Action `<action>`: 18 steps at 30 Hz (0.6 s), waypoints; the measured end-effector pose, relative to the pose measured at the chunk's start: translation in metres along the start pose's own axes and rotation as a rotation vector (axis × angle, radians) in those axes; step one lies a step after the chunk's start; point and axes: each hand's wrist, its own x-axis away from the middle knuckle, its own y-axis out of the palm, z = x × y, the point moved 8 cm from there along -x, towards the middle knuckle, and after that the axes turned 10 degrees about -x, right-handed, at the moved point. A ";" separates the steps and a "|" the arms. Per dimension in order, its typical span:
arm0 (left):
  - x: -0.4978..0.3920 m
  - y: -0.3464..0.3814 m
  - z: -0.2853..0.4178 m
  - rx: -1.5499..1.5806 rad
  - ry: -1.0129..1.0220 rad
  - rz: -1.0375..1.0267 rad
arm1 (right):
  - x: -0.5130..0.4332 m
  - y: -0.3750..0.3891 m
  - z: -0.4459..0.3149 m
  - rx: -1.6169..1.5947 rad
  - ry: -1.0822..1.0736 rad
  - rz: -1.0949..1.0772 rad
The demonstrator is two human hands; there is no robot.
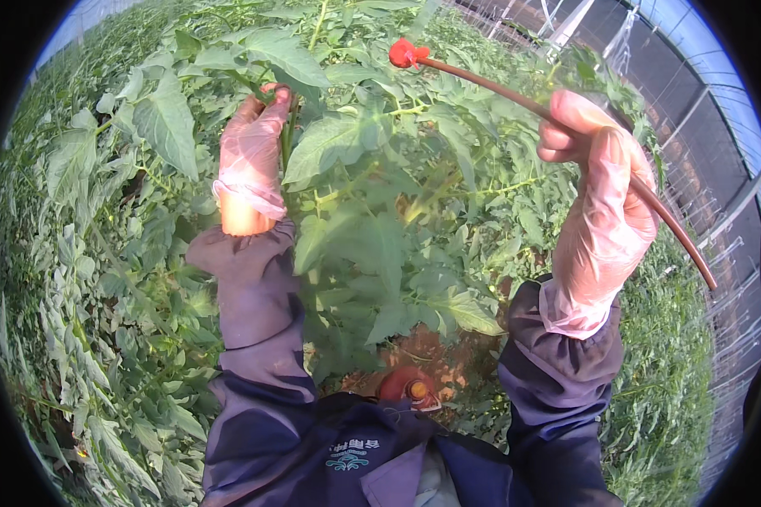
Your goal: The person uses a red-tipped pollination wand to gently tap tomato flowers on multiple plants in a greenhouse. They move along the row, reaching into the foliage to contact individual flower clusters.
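My left hand point(253, 142), in a thin clear glove, reaches up among tomato plants with its fingers closed around a green tomato stem point(288, 130). Leaves partly cover the fingertips. On the other side, my right hand point(599, 158), gloved the same way, grips a thin reddish-brown rod point(488, 83). The rod slants up to the left and ends in a red wrapped tip point(408, 53). That tip hangs in front of the foliage, apart from my left hand. The rod's lower end sticks out behind my right palm.
Dense tomato foliage point(368, 253) fills the middle and left. A red container point(412, 385) with an orange cap is low down by my body, near bare brown soil point(431, 345). Greenhouse posts point(685, 117) and a dark side screen point(704, 82) stand at the right.
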 end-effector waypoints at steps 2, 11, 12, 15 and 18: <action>0.002 -0.004 0.003 -0.013 0.088 0.099 | 0.006 -0.036 -0.013 0.050 -0.078 0.100; 0.158 0.072 0.024 -0.353 0.823 0.151 | 0.076 -0.178 -0.010 -0.088 -0.083 0.379; 0.172 0.102 0.019 -0.402 0.854 -0.007 | 0.080 -0.193 -0.005 -0.075 -0.058 0.392; 0.164 0.156 -0.040 -0.638 0.364 -0.245 | 0.089 -0.231 0.016 -0.081 -0.008 0.351; 0.136 0.162 -0.091 -0.484 -0.020 -0.372 | 0.095 -0.249 0.034 -0.023 0.069 0.346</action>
